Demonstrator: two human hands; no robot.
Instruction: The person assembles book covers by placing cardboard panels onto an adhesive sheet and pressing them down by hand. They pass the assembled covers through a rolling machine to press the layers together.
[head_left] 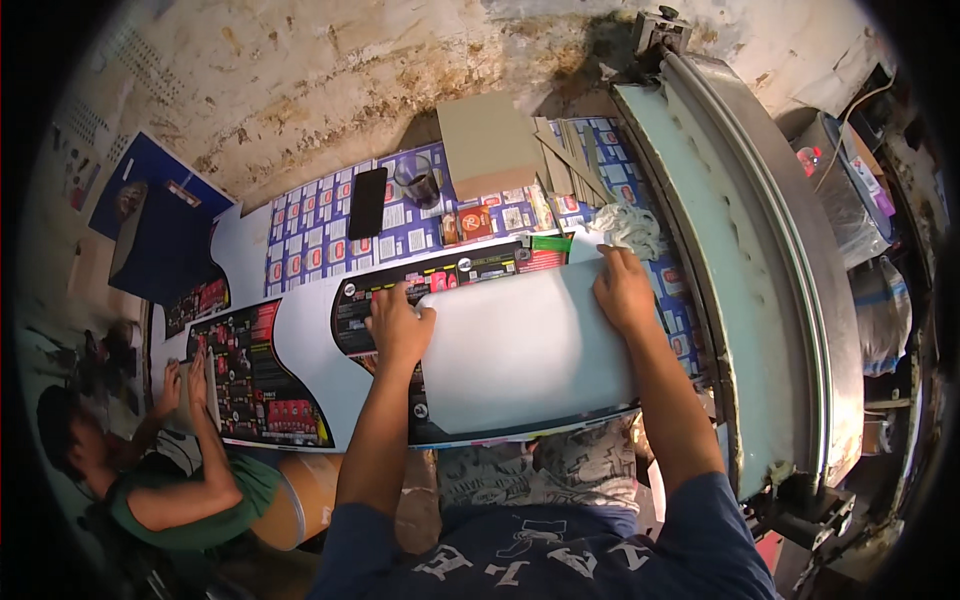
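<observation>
A smooth white sheet (525, 345) lies in front of me, its near part curving over the front of the table. My left hand (402, 328) grips its far left corner, thumb along the edge and fingers curled. At the far right corner my right hand (624, 288) is closed over the sheet's edge, with its fingertips partly hidden. Beneath the sheet and to its left are black printed sheets (265, 375) with red and yellow patches and wavy white gaps. A bright green strip (551, 243) shows just beyond the white sheet, near my right hand.
Across the table lie a black phone (368, 203), a glass of dark drink (421, 188), a grey board stack (488, 145), card strips (573, 165) and crumpled white cloth (628, 232). A long metal-edged machine (775, 270) borders the right. A person in green (190, 490) works at left.
</observation>
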